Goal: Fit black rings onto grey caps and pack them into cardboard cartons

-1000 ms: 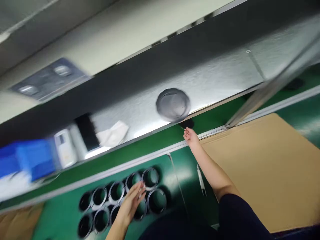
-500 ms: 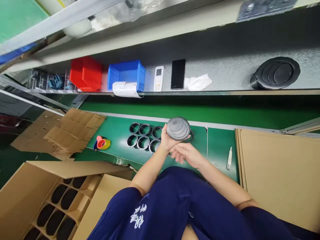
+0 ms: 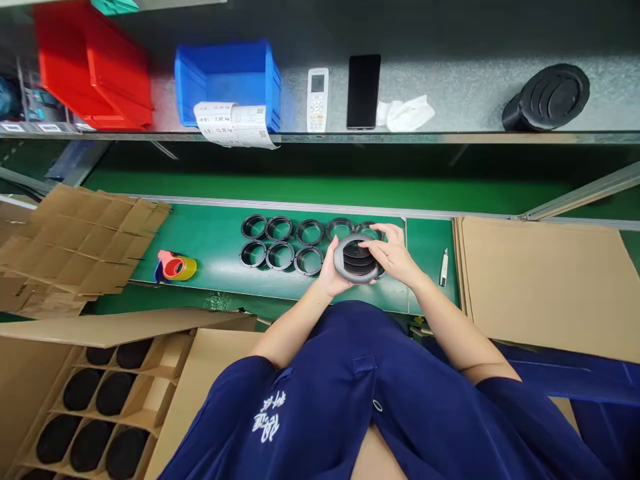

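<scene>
A round grey air vent with dark curved slats faces up in front of my body. My left hand is closed around its left side and underside. My right hand reaches in from the right, fingers bent and closed on the slats near the vent's upper right; the exact fingertip contact is partly hidden. Behind and left of the vent, several black rings lie in two rows on the green table. One black ring is partly covered by my right hand.
On the shelf stand a red bin, blue bin, remote control, phone and black vent. A tape roll, utility knife, cardboard sheets and divided carton with black round parts surround me.
The vent's slats have swung from closed to open. My right hand has come up from below the vent onto its slats. The camera view has turned and shifted, showing the ring rows more fully.
</scene>
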`<state>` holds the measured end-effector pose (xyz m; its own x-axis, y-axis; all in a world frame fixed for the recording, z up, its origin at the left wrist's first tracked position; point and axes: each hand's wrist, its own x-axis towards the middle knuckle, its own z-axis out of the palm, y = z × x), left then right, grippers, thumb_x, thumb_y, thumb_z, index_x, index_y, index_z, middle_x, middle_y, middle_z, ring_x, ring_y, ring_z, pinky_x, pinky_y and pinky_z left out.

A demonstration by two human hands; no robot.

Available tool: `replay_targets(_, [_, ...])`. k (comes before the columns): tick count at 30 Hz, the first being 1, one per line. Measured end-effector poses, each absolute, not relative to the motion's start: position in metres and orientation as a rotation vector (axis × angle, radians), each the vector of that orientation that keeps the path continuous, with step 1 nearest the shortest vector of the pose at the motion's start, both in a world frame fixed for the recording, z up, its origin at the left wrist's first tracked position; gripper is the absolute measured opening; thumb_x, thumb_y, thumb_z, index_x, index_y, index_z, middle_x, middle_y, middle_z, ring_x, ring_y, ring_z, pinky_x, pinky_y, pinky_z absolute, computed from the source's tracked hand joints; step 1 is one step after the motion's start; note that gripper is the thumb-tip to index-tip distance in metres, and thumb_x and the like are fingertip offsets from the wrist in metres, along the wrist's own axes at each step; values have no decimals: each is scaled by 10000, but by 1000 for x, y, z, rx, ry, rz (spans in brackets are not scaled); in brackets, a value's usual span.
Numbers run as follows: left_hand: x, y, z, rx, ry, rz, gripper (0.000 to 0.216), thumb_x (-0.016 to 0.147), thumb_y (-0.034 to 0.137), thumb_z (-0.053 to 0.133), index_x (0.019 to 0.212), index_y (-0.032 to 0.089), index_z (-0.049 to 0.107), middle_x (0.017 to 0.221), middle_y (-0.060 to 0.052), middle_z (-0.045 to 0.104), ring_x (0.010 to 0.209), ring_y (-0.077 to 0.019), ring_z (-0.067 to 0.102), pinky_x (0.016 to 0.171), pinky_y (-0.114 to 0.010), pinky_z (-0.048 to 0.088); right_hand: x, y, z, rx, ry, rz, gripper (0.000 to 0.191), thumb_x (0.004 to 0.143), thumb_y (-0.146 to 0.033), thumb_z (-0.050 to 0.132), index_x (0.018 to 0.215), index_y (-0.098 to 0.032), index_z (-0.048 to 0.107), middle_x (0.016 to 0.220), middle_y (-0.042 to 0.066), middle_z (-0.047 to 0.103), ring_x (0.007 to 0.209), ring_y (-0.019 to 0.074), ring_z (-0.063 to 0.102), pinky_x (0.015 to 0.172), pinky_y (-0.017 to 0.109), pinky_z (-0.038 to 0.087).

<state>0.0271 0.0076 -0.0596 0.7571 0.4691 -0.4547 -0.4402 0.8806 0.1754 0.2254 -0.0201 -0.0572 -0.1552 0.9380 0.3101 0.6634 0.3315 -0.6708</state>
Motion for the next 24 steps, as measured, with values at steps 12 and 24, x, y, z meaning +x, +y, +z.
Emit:
replay_targets(12, [29, 8, -68, 152, 539, 341, 934, 934, 822, 273, 1388, 61, 566, 1207, -271, 701, 1065, -422, 698, 783, -619, 602, 237, -36, -65, -1418, -1492, 929, 650, 1036, -686, 316, 1089, -263, 807, 1429, 87, 544, 1394, 273, 456, 1229, 488, 341])
replay_targets(24, [38, 7, -71, 113, 644, 373, 907, 926, 824, 311, 1365, 80, 586, 1167, -244, 724, 1026, -398, 714, 814, -595, 601, 240, -47, -87, -1390, -1569, 887, 652, 1036, -690, 286, 1319, -291, 716, 1499, 94, 503, 1452, 289, 408, 1234, 517, 341])
